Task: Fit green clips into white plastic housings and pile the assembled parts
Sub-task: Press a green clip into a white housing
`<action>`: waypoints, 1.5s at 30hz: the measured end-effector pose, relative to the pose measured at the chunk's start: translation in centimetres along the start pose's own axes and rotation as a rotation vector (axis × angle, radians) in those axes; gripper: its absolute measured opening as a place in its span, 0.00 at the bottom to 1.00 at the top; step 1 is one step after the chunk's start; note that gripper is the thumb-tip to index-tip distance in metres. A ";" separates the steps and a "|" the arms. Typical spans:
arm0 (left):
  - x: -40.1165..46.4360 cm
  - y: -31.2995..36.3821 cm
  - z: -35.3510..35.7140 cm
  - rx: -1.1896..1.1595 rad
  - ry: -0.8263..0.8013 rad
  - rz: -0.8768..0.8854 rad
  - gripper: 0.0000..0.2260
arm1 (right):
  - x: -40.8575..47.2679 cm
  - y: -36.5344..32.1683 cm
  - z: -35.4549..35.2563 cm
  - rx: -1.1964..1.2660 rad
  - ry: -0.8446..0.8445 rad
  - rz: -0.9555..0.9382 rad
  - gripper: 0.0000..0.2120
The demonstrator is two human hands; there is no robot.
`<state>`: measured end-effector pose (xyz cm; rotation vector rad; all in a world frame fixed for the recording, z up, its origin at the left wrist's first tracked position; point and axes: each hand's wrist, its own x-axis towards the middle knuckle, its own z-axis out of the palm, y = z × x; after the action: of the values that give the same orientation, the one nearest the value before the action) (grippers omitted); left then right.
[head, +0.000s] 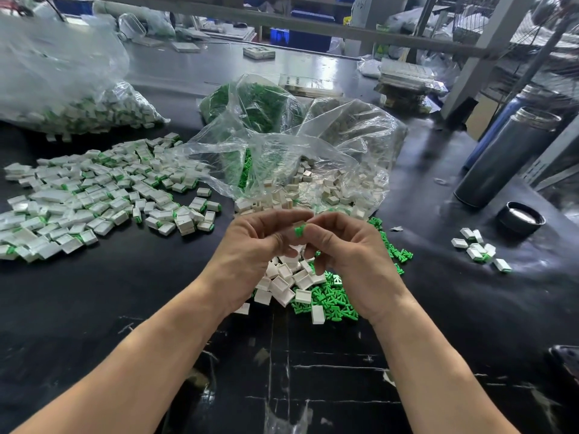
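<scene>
My left hand (250, 245) and right hand (341, 255) meet above the black table (125, 292), fingertips pinched together on one part: a white housing (300, 223) held at my left fingertips, a green clip (299, 230) nipped against it by my right; whether the clip is fully seated I cannot tell. Directly beneath my hands lie loose white housings (288, 281), with a scatter of loose green clips (335, 297) just right of them. Beyond, an open clear bag (282, 170) spills more housings. Behind it sits a bag of green clips (257, 101). To the left spreads the pile of assembled parts (94, 195); a few assembled pieces (479, 249) lie well apart at right, near a dark cap (520, 218) and a metal flask (507, 158).
</scene>
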<state>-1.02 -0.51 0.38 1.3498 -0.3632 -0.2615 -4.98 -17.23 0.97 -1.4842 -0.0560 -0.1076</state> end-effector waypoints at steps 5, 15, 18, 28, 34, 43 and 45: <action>-0.1 0.0 0.1 0.030 0.029 0.032 0.09 | 0.0 -0.2 -0.1 -0.005 0.120 -0.063 0.04; -0.1 0.1 0.1 0.046 0.031 0.056 0.08 | -0.1 -0.1 0.5 -0.197 0.179 -0.147 0.05; -0.1 0.2 0.1 0.066 0.039 0.054 0.07 | 0.0 0.0 0.4 -0.231 0.170 -0.156 0.05; -0.2 0.1 -0.3 0.092 0.091 0.073 0.06 | 0.3 0.7 0.3 -0.260 0.119 -0.148 0.03; -0.1 0.0 -0.3 0.184 0.074 0.092 0.07 | 0.2 1.0 0.2 -0.194 0.122 -0.120 0.03; -0.1 0.2 -0.1 0.142 0.164 0.076 0.06 | 0.1 0.8 0.4 -0.270 0.157 -0.136 0.02; 0.0 0.2 -0.1 0.125 0.166 0.062 0.05 | 0.0 0.8 0.6 -0.301 0.166 -0.140 0.02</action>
<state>-1.04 -0.39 0.59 1.4693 -0.2850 -0.0751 -4.89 -16.60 0.21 -1.7655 -0.0097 -0.3648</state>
